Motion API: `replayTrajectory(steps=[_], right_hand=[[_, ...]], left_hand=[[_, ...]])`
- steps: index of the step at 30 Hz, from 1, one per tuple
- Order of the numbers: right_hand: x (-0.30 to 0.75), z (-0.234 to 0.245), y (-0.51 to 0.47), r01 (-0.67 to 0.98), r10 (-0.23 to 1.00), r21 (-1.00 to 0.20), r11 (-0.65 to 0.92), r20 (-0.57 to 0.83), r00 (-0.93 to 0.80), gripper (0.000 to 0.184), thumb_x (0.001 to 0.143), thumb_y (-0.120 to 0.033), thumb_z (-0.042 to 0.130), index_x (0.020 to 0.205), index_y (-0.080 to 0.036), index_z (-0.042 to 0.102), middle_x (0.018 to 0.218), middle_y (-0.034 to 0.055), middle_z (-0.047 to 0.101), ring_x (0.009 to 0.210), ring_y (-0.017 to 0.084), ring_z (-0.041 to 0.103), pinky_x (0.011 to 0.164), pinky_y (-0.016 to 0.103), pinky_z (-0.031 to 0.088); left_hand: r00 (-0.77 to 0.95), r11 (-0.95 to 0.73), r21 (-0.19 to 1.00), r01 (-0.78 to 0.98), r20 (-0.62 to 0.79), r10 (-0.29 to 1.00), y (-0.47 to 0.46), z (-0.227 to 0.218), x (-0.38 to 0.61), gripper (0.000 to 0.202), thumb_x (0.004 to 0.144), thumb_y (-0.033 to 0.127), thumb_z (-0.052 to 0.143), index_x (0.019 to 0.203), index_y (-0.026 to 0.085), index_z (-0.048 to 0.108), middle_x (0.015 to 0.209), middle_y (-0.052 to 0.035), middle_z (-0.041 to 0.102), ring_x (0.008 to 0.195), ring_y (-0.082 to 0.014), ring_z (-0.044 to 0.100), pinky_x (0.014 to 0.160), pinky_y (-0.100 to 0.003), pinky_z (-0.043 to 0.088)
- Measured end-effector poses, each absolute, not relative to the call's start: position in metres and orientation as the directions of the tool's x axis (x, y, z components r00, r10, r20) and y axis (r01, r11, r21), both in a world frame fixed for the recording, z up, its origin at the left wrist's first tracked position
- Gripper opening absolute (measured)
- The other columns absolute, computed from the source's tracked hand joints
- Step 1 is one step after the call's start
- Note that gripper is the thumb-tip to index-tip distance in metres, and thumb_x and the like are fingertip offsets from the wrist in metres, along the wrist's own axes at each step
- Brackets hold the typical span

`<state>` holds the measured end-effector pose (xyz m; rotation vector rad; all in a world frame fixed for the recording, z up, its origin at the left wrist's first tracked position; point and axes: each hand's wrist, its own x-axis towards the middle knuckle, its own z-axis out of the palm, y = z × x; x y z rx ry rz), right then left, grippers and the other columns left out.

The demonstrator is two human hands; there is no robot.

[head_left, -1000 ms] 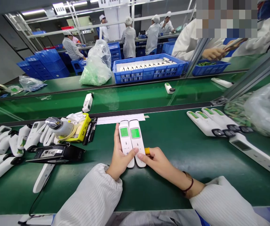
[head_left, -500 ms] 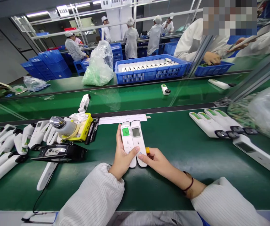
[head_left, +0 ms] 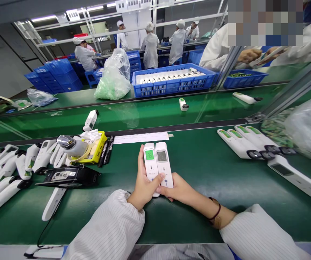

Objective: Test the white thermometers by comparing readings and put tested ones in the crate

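Two white infrared thermometers stand side by side, touching, above the green bench. The left thermometer (head_left: 150, 164) has a lit green screen; the right thermometer (head_left: 163, 166) shows a grey one. My left hand (head_left: 145, 186) is wrapped round the left thermometer, its thumb reaching across to the lower part of the right one. My right hand (head_left: 179, 189) grips the right thermometer low down, its thumb near my left thumb. The fingers behind the thermometers are hidden.
More thermometers (head_left: 6, 166) lie heaped at left, beside a black device (head_left: 68, 176), a metal-topped bottle (head_left: 72, 145) and a yellow tray (head_left: 102, 144). Several thermometers (head_left: 237, 144) lie at right by a plastic bag (head_left: 307, 126). Beyond runs a green conveyor belt (head_left: 150, 112).
Both hands and the two thermometers have shifted slightly right and down. The yellow cover on a right finger is now hidden. Thermometers on the belt moved left. A co-worker's hand rose from a blue basket.
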<state>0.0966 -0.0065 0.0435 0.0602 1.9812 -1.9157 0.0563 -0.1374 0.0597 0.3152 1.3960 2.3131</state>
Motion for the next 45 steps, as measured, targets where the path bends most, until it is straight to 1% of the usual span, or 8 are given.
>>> replayTrajectory(steps=[7, 14, 19, 23, 27, 31, 37, 45], right_hand=[[0.097, 0.045, -0.007, 0.314, -0.215, -0.946, 0.084, -0.325, -0.921, 0.043, 0.069, -0.050, 0.072, 0.084, -0.010, 0.065, 0.051, -0.0029, 0.054, 0.038, 0.005, 0.039, 0.036, 0.018, 0.030], [0.098, 0.049, -0.009, 0.344, -0.195, -0.935, 0.085, -0.354, -0.915, 0.042, 0.067, -0.048, 0.074, 0.084, -0.011, 0.065, 0.049, -0.0037, 0.052, 0.039, 0.006, 0.040, 0.037, 0.019, 0.030], [0.097, 0.048, -0.004, 0.327, -0.211, -0.945, 0.004, -0.321, -0.923, 0.040, 0.068, -0.050, 0.072, 0.076, -0.012, 0.063, 0.051, -0.0013, 0.055, 0.042, 0.008, 0.046, 0.039, 0.020, 0.033], [0.097, 0.047, 0.000, 0.319, -0.203, -0.945, -0.077, -0.298, -0.933, 0.043, 0.066, -0.048, 0.075, 0.085, -0.012, 0.063, 0.059, -0.0006, 0.059, 0.045, 0.007, 0.046, 0.043, 0.021, 0.038], [0.098, 0.046, -0.001, 0.302, -0.171, -0.949, -0.087, -0.284, -0.943, 0.043, 0.064, -0.046, 0.077, 0.087, -0.012, 0.062, 0.063, -0.0004, 0.059, 0.049, 0.007, 0.047, 0.047, 0.020, 0.040], [0.098, 0.047, 0.001, 0.298, -0.206, -0.948, -0.109, -0.272, -0.940, 0.043, 0.066, -0.046, 0.076, 0.090, -0.013, 0.062, 0.062, -0.0012, 0.059, 0.047, 0.006, 0.047, 0.044, 0.019, 0.038], [0.097, 0.050, 0.003, 0.350, -0.276, -0.936, -0.031, -0.329, -0.903, 0.040, 0.074, -0.051, 0.069, 0.076, -0.012, 0.059, 0.051, -0.0019, 0.056, 0.040, 0.008, 0.050, 0.038, 0.018, 0.036], [0.097, 0.045, 0.002, 0.349, -0.264, -0.935, -0.058, -0.323, -0.909, 0.045, 0.073, -0.054, 0.068, 0.066, -0.011, 0.056, 0.047, -0.0020, 0.053, 0.036, 0.008, 0.050, 0.035, 0.018, 0.036]], left_hand=[[-0.895, -0.392, 0.897, -0.206, -0.011, 0.446, -0.137, 0.061, 0.056, 0.100, 0.074, 0.023, 0.074, 0.146, 0.037, 0.006, 0.143, -0.0086, 0.042, 0.104, -0.0212, 0.061, 0.085, -0.033, 0.054], [-0.889, -0.379, 0.904, -0.198, -0.004, 0.457, -0.138, 0.061, 0.056, 0.101, 0.074, 0.023, 0.074, 0.146, 0.037, 0.005, 0.145, -0.0083, 0.039, 0.104, -0.0206, 0.061, 0.082, -0.031, 0.055], [-0.779, -0.393, 0.827, -0.401, -0.082, 0.622, -0.144, 0.067, 0.051, 0.097, 0.081, 0.027, 0.065, 0.145, 0.045, -0.006, 0.138, -0.0065, 0.047, 0.097, -0.0246, 0.064, 0.068, -0.035, 0.058], [-0.757, -0.400, 0.814, -0.420, -0.071, 0.650, -0.147, 0.067, 0.050, 0.088, 0.088, 0.029, 0.057, 0.144, 0.047, -0.008, 0.150, -0.0011, 0.034, 0.118, -0.0271, 0.054, 0.083, -0.040, 0.057], [-0.798, -0.434, 0.846, -0.309, 0.018, 0.603, -0.145, 0.061, 0.050, 0.083, 0.089, 0.027, 0.056, 0.146, 0.043, -0.001, 0.154, 0.0031, 0.025, 0.131, -0.0232, 0.042, 0.100, -0.035, 0.047], [-0.779, -0.431, 0.845, -0.315, 0.029, 0.626, -0.145, 0.058, 0.050, 0.082, 0.090, 0.027, 0.054, 0.146, 0.043, -0.004, 0.149, -0.0005, 0.037, 0.124, -0.0232, 0.050, 0.098, -0.038, 0.048], [-0.780, -0.400, 0.871, -0.285, 0.032, 0.625, -0.146, 0.058, 0.048, 0.083, 0.090, 0.032, 0.054, 0.145, 0.044, -0.006, 0.146, -0.0052, 0.041, 0.103, -0.0252, 0.063, 0.072, -0.035, 0.058], [-0.810, -0.391, 0.900, -0.194, 0.078, 0.581, -0.145, 0.058, 0.047, 0.085, 0.089, 0.033, 0.055, 0.147, 0.037, -0.008, 0.147, -0.0076, 0.039, 0.116, -0.0243, 0.057, 0.090, -0.035, 0.052]])
